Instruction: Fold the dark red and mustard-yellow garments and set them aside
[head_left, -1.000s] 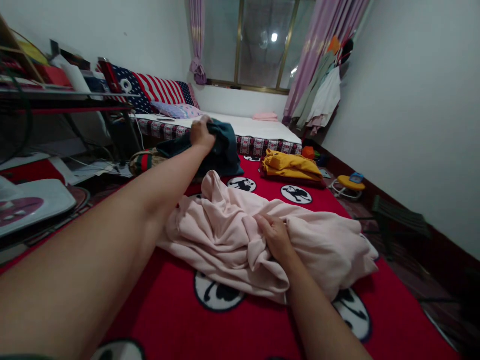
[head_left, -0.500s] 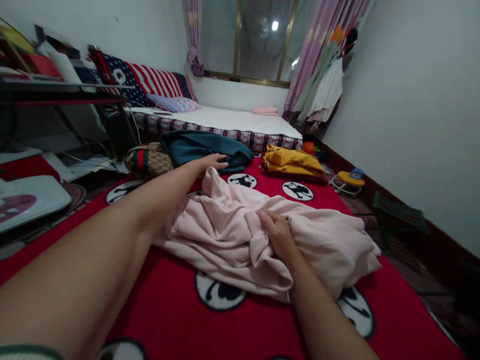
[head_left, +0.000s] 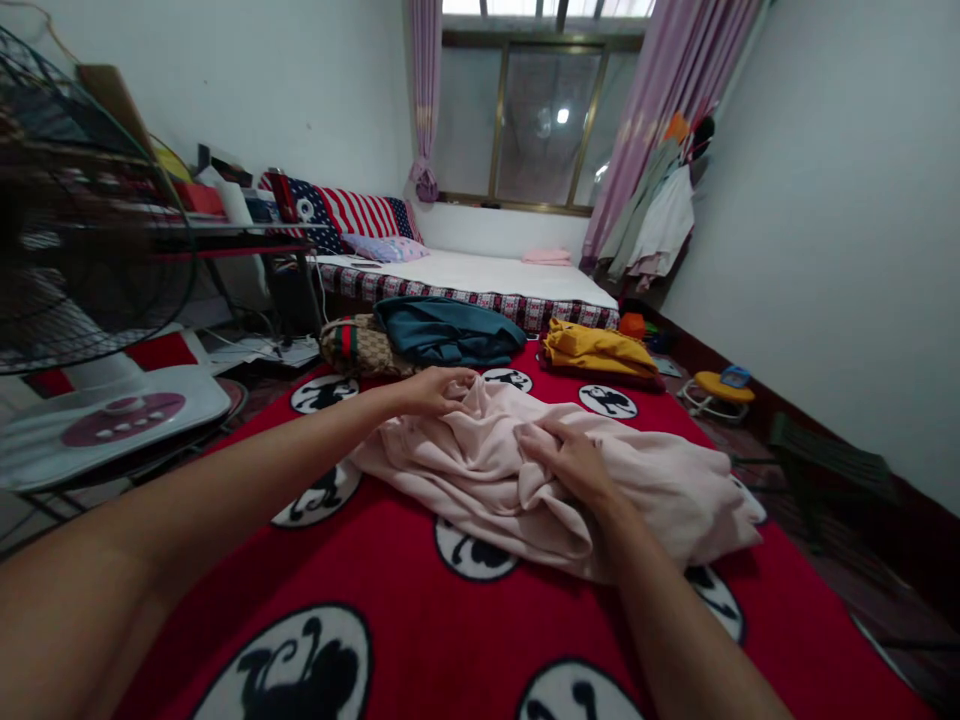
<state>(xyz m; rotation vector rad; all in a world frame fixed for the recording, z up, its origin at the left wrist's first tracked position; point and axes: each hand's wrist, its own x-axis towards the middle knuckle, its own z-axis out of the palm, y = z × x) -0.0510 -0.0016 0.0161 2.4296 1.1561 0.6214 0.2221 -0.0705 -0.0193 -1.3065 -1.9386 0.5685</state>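
Note:
A pale pink piece of clothing (head_left: 480, 460) lies rumpled across a red blanket (head_left: 375, 570) with round black-and-white figures. At its far left edge, my left hand (head_left: 442, 390) pinches a raised fold of the cloth. My right hand (head_left: 570, 460) grips a bunched part near the middle, thumb and fingers closed on it. The garment's right part spreads past my right wrist, and its full shape is hidden in the folds. Beyond my left hand lie a teal garment (head_left: 454, 332) and a brown patterned bag (head_left: 364, 345) with a green-red stripe.
Folded yellow clothes (head_left: 596, 348) lie at the far right of the blanket. A fan (head_left: 97, 200) with a white base stands at the left. A bed (head_left: 472, 268) is at the back, and a small yellow stool (head_left: 716, 390) stands at the right.
My left hand has drawn back from beside the teal garment and closed on the pink cloth's far edge. My right hand keeps its grip. The view has tilted up and turned left, bringing in the fan.

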